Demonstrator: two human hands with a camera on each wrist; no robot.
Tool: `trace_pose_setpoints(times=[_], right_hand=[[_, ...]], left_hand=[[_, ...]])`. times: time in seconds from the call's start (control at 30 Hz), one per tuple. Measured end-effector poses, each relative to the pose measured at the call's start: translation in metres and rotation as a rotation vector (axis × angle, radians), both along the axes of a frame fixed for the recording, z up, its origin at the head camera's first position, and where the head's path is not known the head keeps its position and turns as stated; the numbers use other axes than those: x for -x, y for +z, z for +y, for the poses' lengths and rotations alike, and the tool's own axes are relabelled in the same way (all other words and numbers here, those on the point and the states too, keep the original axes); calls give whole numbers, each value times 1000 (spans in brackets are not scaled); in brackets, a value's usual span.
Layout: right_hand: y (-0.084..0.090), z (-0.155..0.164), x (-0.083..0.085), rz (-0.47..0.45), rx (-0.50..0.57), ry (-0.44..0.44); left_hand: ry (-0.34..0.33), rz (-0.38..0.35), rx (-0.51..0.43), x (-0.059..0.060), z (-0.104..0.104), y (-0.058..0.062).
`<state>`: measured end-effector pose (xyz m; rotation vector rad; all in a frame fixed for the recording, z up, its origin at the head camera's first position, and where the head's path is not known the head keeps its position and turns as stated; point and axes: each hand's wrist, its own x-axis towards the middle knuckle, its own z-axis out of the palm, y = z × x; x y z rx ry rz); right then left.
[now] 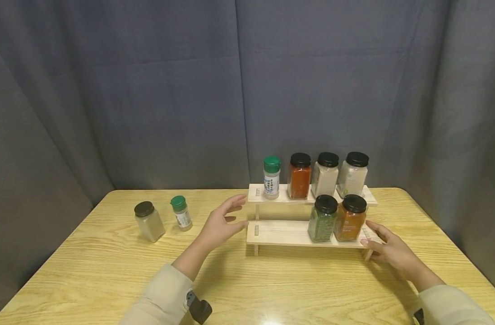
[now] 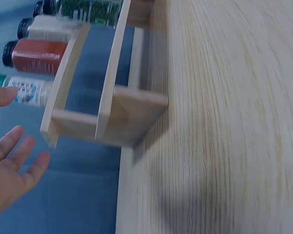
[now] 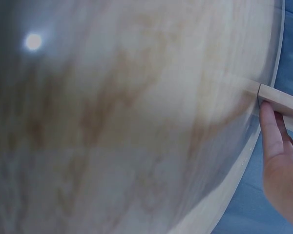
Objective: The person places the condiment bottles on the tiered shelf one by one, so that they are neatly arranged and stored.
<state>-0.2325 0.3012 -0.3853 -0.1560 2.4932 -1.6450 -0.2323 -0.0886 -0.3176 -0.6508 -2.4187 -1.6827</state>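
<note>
A two-tier wooden spice rack [image 1: 281, 232] stands on the table. At its left end is my left hand [image 1: 220, 224], fingers spread and holding nothing; the left wrist view shows a gap between that hand [image 2: 10, 165] and the wood. My right hand [image 1: 393, 253] grips the right end of the lower shelf, thumb at the front corner. On the upper tier are a green-capped shaker [image 1: 271, 178], a red spice jar [image 1: 299, 177] and two pale spice jars [image 1: 326, 176]. The lower tier bears a green herb jar [image 1: 322, 221] and an orange spice jar [image 1: 350, 219].
Left of the rack, a black-lidded pale jar [image 1: 150, 223] and another green-capped shaker [image 1: 182, 215] stand on the wooden table [image 1: 271, 289]. A dark grey curtain [image 1: 170, 99] hangs behind the table and along both sides.
</note>
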Motion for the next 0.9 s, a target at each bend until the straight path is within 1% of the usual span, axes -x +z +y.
trace_pose_setpoints(times=[0.07,0.2,0.3,0.53,0.73,0.9], right_hand=[[0,0,0,3,3,0],[0,0,0,11,11,6],[0,1,0,21,11,5],[0,1,-1,28,13,6],[-2,1,0,18,9,3],[-2,1,1,15,10,4]], left_hand=[[15,-12,-7,1,-8,-4],[35,-9,-13,11,-28,-19],[53,5,5,15,-45,-29],[138,2,52,8,-80,-34],[172,-16,38,1,-107,-36],[250,5,101,-7,-126,-36]])
